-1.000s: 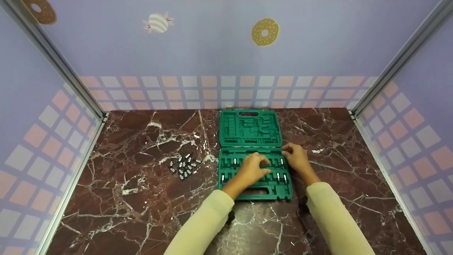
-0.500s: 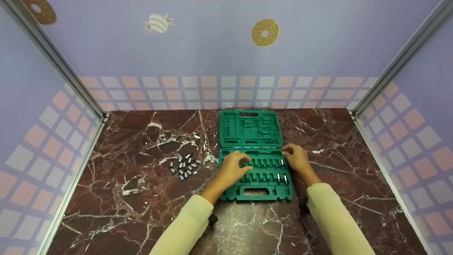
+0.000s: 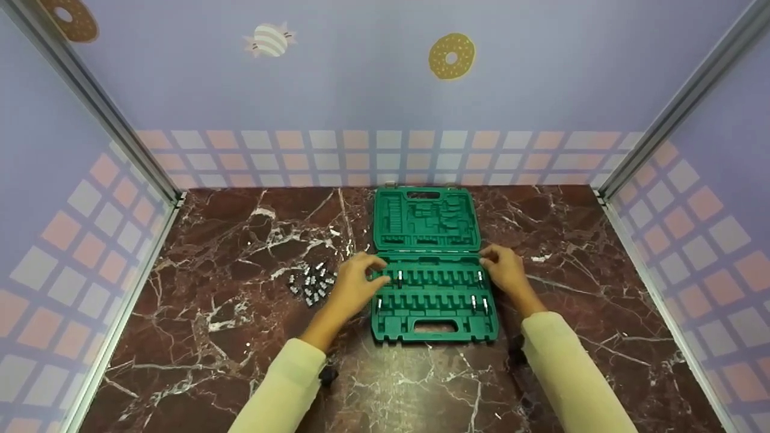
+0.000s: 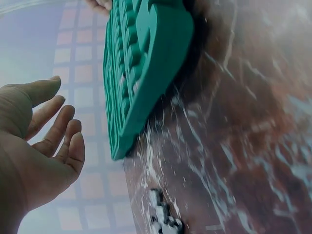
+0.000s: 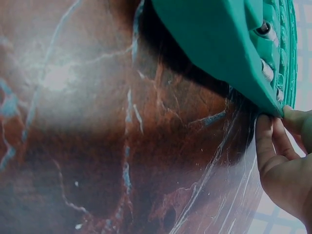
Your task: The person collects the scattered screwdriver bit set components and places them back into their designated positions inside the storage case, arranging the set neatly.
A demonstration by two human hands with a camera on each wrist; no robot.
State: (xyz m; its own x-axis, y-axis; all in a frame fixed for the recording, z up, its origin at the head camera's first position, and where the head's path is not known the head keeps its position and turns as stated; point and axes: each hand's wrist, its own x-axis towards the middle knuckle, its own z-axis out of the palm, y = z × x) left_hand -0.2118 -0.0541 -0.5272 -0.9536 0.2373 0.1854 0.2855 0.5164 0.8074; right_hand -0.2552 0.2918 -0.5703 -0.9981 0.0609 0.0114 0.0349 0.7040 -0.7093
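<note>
A green plastic socket case (image 3: pixel 434 313) lies unfolded on the table, its lid on the far side. Several small metal sockets stand in its two rows of slots, among them a socket (image 3: pixel 400 278) at upper left and another socket (image 3: pixel 473 302) at lower right. My left hand (image 3: pixel 354 285) hovers over the case's left edge, thumb and fingers apart, holding nothing; the left wrist view shows its palm and spread fingers. With thumb and fingertips my right hand (image 3: pixel 506 272) pinches the case's right edge near the hinge.
Left of the case, a loose pile of metal sockets (image 3: pixel 311 282) lies on the dark red marbled table (image 3: pixel 198 325), partly behind my left hand. A patterned wall (image 3: pixel 361 90) rises behind the table, with side walls left and right.
My left hand has moved left, from over the middle of the case to its left edge, uncovering the slot rows. My right hand has kept its place.
</note>
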